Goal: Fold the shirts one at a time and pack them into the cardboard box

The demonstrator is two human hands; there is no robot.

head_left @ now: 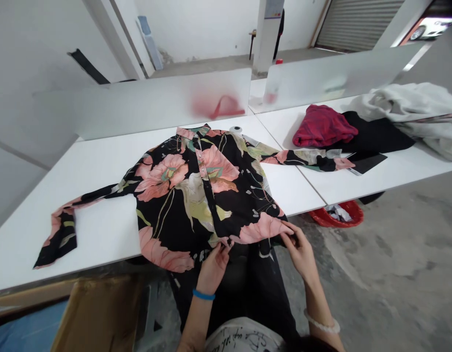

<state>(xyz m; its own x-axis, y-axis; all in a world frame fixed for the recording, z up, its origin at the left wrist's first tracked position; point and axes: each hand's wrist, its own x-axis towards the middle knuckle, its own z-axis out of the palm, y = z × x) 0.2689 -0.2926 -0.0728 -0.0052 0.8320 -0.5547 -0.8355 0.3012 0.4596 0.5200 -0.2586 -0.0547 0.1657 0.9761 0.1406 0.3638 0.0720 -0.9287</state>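
Note:
A black blouse with large pink flowers [196,190] lies spread face up on the white table [101,230], collar toward the far side, both sleeves stretched out left and right. Its bottom hem hangs over the near table edge. My left hand [214,266], with a blue wristband, pinches the hem near the button placket. My right hand [301,249], with a pale bead bracelet, pinches the hem at the blouse's right corner. Both hands are closed on the fabric.
A second white table [357,181] to the right holds a red garment [323,126], black cloth [376,137] and a pile of pale clothes [412,105]. A red basket [337,215] sits on the floor below it. A cardboard box [97,313] stands at lower left. Frosted dividers [145,100] back the tables.

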